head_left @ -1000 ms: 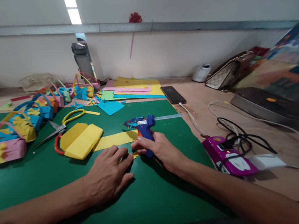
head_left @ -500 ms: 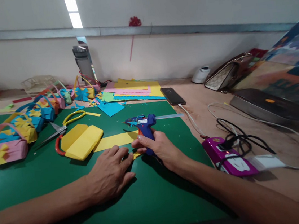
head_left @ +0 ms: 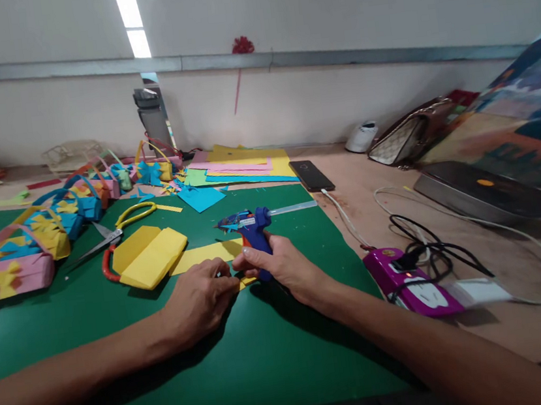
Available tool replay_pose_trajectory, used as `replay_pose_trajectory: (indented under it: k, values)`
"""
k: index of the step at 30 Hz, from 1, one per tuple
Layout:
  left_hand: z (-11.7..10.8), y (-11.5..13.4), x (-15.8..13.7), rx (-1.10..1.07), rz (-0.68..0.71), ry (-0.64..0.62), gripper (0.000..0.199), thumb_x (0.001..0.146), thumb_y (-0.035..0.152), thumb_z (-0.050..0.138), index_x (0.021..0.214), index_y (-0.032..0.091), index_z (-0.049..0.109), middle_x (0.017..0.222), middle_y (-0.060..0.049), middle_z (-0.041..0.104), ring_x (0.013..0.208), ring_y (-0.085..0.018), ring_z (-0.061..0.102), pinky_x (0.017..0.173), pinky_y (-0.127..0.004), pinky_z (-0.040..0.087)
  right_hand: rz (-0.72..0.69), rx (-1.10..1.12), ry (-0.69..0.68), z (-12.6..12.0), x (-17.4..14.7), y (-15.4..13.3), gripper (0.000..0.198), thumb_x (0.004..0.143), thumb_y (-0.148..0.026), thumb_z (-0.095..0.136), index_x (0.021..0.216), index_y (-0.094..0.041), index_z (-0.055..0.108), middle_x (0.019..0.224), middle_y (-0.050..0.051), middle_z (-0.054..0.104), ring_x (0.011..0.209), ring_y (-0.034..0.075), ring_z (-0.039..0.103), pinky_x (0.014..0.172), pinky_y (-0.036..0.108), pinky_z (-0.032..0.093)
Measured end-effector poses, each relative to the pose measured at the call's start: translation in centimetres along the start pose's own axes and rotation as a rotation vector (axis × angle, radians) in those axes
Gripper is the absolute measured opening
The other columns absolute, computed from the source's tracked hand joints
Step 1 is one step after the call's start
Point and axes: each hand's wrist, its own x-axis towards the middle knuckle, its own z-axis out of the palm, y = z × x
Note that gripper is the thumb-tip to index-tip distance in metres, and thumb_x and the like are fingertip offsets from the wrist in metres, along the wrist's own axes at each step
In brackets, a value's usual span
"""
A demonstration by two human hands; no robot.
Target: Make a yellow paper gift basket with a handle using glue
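Note:
My right hand [head_left: 292,262] is wrapped around a blue glue gun [head_left: 254,231], its nozzle pointing left and a clear glue stick [head_left: 293,208] jutting from the back. My left hand [head_left: 197,303] rests on the green mat [head_left: 289,358], thumb and fingers drawn together on the end of a small yellow paper piece [head_left: 247,282]; part of it is hidden by the hands. Just beyond them lies a flat yellow paper strip [head_left: 208,255]. To the left is a folded yellow paper box [head_left: 151,256], partly covering scissors [head_left: 111,236] with red and yellow handles.
Several paper baskets [head_left: 63,218] with bows line the left side. Coloured paper sheets [head_left: 246,163] and blue scraps lie at the back. On the right are a phone [head_left: 311,176], a purple power strip [head_left: 411,284] with cables, and a dark case [head_left: 486,189].
My left hand's fingers have drawn together at the small yellow piece. My right hand and the glue gun have shifted slightly left.

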Motion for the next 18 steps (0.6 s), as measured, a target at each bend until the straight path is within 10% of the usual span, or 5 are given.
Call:
replay_pose_trajectory:
  k: [18]
  values:
    - [0.51,-0.25,0.03,0.083,0.023,-0.028,0.029,0.092,0.026,0.037,0.096,0.026,0.066,0.076,-0.003,0.052,0.068,-0.015,0.046,0.058,-0.026,0.030,-0.012,-0.026,0.034,-0.33,0.07,0.44,0.018,0.073,-0.027,0.063,0.085,-0.015,0.054,0.072,0.002,0.065,0.057,0.009,0.058,0.057,0.023,0.047]
